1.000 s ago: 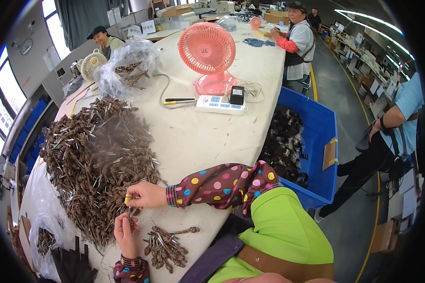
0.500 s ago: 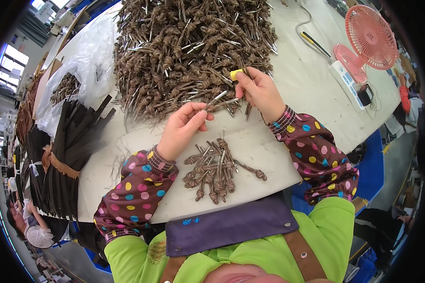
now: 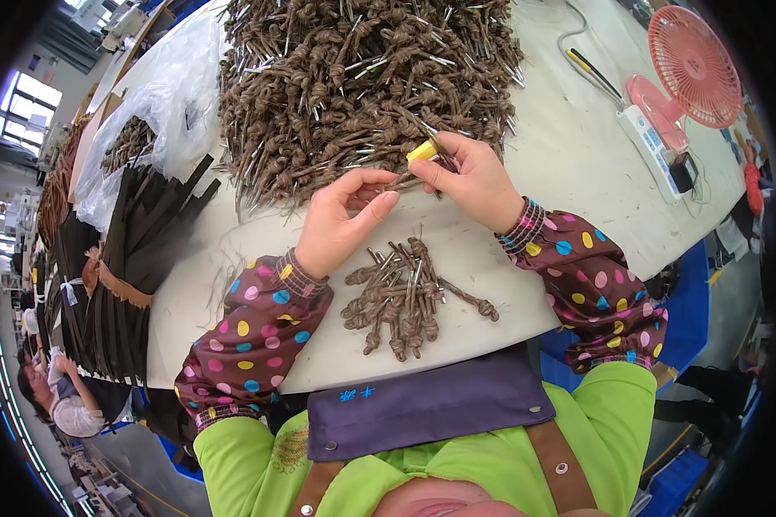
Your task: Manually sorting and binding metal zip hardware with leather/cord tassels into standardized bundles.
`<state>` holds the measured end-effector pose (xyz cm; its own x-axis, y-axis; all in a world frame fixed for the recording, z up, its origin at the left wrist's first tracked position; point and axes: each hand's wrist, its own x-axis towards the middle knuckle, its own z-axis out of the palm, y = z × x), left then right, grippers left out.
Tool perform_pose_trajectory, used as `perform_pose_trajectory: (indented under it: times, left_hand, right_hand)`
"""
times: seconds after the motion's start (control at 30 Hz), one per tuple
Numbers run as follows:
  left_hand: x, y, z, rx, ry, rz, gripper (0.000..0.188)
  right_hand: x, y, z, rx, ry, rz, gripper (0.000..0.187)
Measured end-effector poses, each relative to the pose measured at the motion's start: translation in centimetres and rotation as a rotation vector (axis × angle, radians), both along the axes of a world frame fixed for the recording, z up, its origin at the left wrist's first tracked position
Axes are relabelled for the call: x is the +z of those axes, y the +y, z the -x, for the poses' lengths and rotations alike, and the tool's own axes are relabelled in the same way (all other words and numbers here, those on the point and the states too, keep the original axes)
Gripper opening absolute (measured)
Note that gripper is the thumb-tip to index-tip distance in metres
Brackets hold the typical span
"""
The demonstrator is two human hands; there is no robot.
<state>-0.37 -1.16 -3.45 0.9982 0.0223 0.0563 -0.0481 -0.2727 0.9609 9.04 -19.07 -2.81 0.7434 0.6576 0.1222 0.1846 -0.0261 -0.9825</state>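
Fingers of the left hand (image 3: 332, 228), near the middle of the frame, are drawn narrow on a brown cord (image 3: 403, 182). Right beside them, the right hand (image 3: 472, 181) closes thumb and fingers on a slim dark piece (image 3: 446, 157), too blurred to name; something yellow (image 3: 422, 152) shows at its fingertips. Just below both hands, a small heap of knotted cords (image 3: 397, 310) lies on the pale table (image 3: 491, 271). Behind the hands, a large pile of similar cords (image 3: 362, 77), many silver-tipped, fills the upper middle. Dark strips (image 3: 134, 250) lie bundled at left, below a clear plastic bag (image 3: 177, 99). At upper right, a white power strip (image 3: 649, 148) adjoins a pink fan (image 3: 694, 65).
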Motion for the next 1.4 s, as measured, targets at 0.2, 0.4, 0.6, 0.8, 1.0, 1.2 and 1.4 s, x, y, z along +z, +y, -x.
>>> perform_pose_trajectory:
  times: [0.2,0.4,0.6,0.8,1.0,1.2,1.4]
  left_hand:
    - [0.7,0.0,-0.2,0.118,-0.238,-0.267,0.017]
    - [1.1,-0.2,-0.7,0.108,-0.375,-0.391,0.014]
    - [-0.1,0.8,0.0,0.115,-0.091,-0.144,0.012]
    - [-0.3,0.3,0.0,0.01,-0.112,-0.037,0.011]
    - [-1.1,0.7,-0.2,0.073,-0.245,-0.13,0.012]
    - [-0.3,0.2,0.0,0.075,-0.164,0.034,0.015]
    - [-0.9,0.9,-0.2,0.056,-0.236,0.041,0.017]
  right_hand:
    - [0.1,0.9,0.5,-0.015,0.065,-0.018,0.019]
    - [0.8,0.2,0.5,-0.054,0.01,0.055,0.017]
    - [-1.4,1.1,0.4,-0.065,-0.237,-0.021,0.026]
    - [-0.2,-0.1,1.2,-0.029,-0.308,0.04,0.028]
    - [0.0,0.1,1.0,0.018,-0.191,-0.032,0.025]
    - [-0.2,0.2,0.8,0.036,-0.171,-0.043,0.027]
    - [0.1,0.1,1.0,0.061,-0.211,0.004,0.025]
